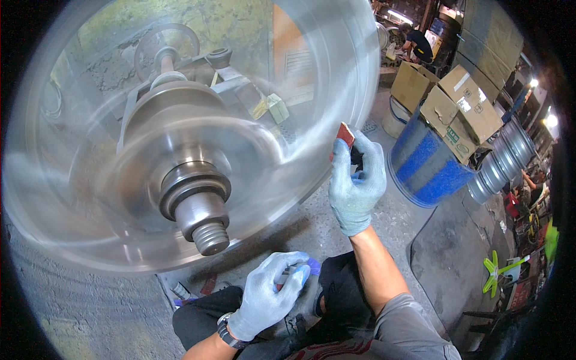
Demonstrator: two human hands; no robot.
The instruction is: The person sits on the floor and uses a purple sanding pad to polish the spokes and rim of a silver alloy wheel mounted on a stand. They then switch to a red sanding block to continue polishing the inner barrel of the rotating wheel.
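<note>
My right hand point(359, 183), in a grey knit glove, is raised at the right edge of a large wheel rim point(354, 36). Thumb and fingers pinch a folded reddish-brown piece of sandpaper point(345, 134); whether it touches the rim, I cannot tell. The rim is blurred by spinning. It sits on a steel spindle point(204, 219) with a threaded end pointing toward me. Over my lap is my left hand point(267, 297), gloved as well, its fingers curled toward the thumb. A bit of red and purple shows at those fingertips, too small to name.
To the right stands a blue barrel point(426, 159) with open cardboard boxes point(462, 108) on top. Silver rims point(507, 156) are stacked beside it. A bright green star-shaped stand point(495, 273) is on the floor at right. A person point(417, 45) crouches in the background.
</note>
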